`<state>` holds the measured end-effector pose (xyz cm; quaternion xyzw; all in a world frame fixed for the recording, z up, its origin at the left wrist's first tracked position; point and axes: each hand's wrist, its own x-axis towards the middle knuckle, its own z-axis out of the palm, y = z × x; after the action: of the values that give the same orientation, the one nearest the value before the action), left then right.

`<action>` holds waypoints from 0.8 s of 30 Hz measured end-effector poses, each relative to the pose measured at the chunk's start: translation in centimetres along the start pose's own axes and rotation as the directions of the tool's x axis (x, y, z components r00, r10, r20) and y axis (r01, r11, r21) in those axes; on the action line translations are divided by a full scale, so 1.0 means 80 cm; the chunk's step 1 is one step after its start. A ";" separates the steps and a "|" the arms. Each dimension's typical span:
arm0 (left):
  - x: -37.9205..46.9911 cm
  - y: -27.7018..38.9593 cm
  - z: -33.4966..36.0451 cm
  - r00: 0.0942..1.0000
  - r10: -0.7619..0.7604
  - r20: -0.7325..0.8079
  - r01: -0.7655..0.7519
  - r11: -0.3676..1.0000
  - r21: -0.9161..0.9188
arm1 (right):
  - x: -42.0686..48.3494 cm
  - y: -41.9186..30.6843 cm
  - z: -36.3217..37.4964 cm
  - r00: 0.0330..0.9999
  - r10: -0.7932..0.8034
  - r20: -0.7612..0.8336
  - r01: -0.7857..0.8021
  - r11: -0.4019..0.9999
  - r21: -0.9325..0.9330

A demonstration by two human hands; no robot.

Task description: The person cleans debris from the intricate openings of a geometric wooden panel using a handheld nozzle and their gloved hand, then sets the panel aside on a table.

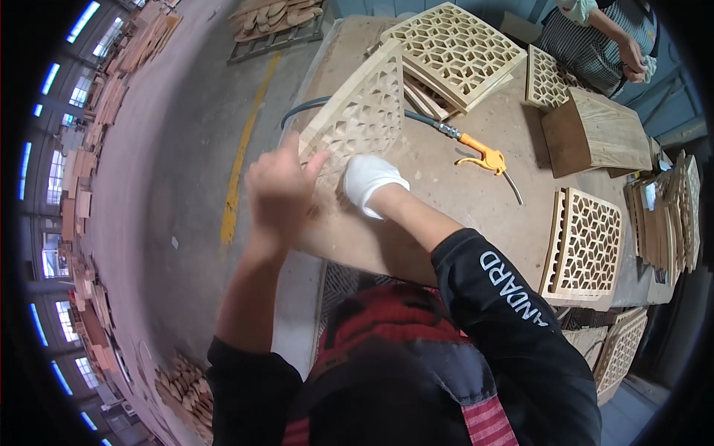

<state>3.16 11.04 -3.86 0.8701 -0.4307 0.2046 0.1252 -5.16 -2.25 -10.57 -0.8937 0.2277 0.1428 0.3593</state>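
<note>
A wooden lattice panel [362, 114], blurred by motion, stands tilted over the left part of the worktable [401, 245]. My left hand [281, 187], bare and blurred, grips its near left edge, the thumb pointing towards the lattice. My right hand [371, 181], covered by a white glove or cloth, touches or lies close against the near right part of the panel; its fingers are hidden, so whether it grips cannot be told. Right of the panel lies a yellow air blow gun [485, 159] with a metal nozzle, joined to a dark hose [421, 118] that passes behind the panel.
Stacked lattice panels [454, 53] lie at the table's far side, more [591, 245] at its right. A wooden box [608, 131] stands back right, near another person's hands [633, 61]. Upright panels [661, 217] crowd the far right. A pallet of wooden parts [276, 22] is on the floor.
</note>
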 end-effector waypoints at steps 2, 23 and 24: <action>-0.001 -0.002 0.003 1.000 0.000 -0.020 0.000 1.000 -0.018 | -0.001 0.000 0.002 1.000 0.025 -0.009 -0.025 0.999 0.046; 0.009 0.008 -0.019 0.972 -0.148 0.183 0.157 0.987 -0.033 | 0.000 -0.011 0.014 0.981 -0.008 -0.191 -0.019 0.990 -0.140; 0.010 0.008 -0.019 0.966 -0.170 0.193 0.183 0.982 -0.048 | -0.002 -0.012 0.015 0.981 0.000 -0.193 -0.026 0.990 -0.135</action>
<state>2.71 10.68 -2.09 0.9159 -0.3677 0.0953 0.1298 -4.92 -0.77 -10.76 -0.9243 0.2569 0.0734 0.2724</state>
